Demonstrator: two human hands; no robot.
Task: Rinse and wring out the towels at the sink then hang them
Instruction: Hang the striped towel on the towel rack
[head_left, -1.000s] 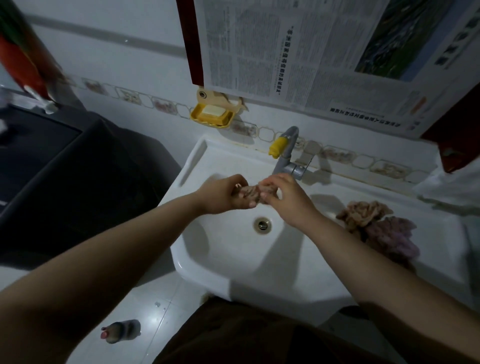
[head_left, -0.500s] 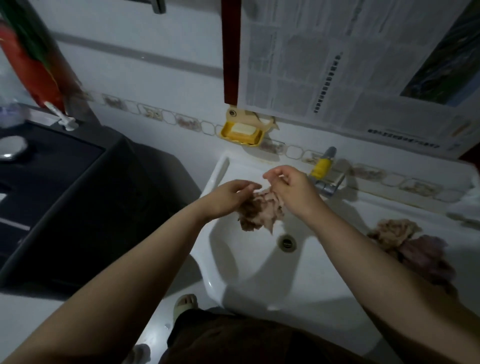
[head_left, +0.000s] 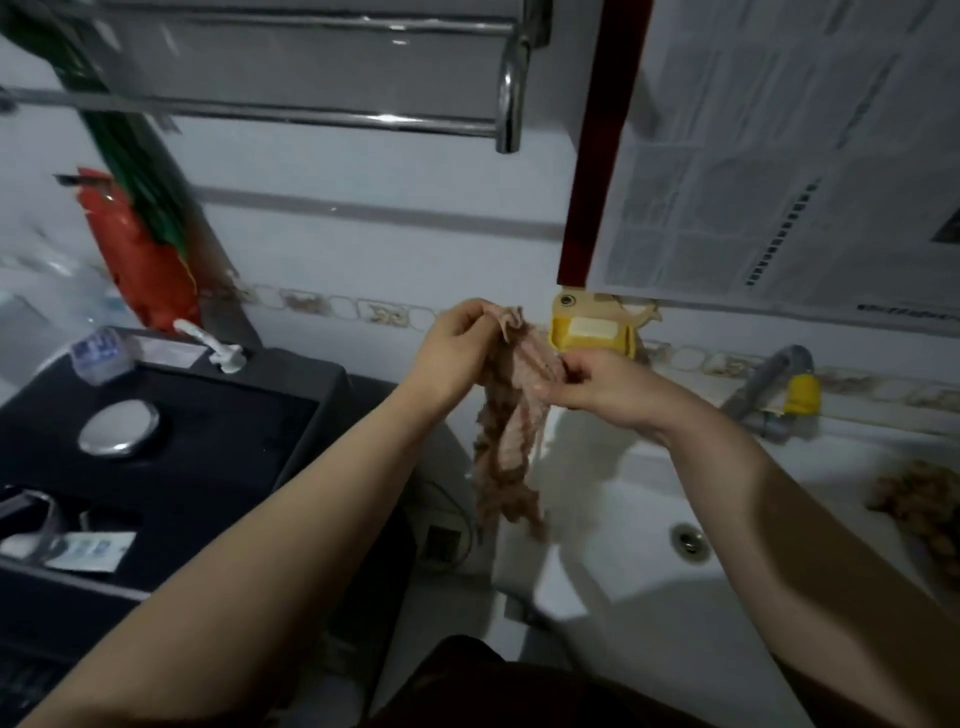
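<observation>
A small pinkish-brown towel (head_left: 506, 441) hangs crumpled and lengthwise between my hands, lifted above the left edge of the white sink (head_left: 639, 525). My left hand (head_left: 457, 345) pinches its top corner. My right hand (head_left: 597, 387) pinches its upper edge a little lower, to the right. A chrome towel rack (head_left: 363, 117) is mounted on the wall above, with bare bars. More crumpled towels (head_left: 914, 499) lie on the sink's right rim, cut off by the frame edge.
A grey tap with a yellow handle (head_left: 802, 392) stands behind the basin. A yellow soap dish (head_left: 592, 332) hangs on the tiled wall under taped newspaper (head_left: 779, 171). A dark washing machine (head_left: 171, 457) with small items on top stands to the left.
Both hands have lifted the wrung towel from over the drain, up and to the left, and it now hangs unrolled. My view has tilted up, bringing the towel rack into sight.
</observation>
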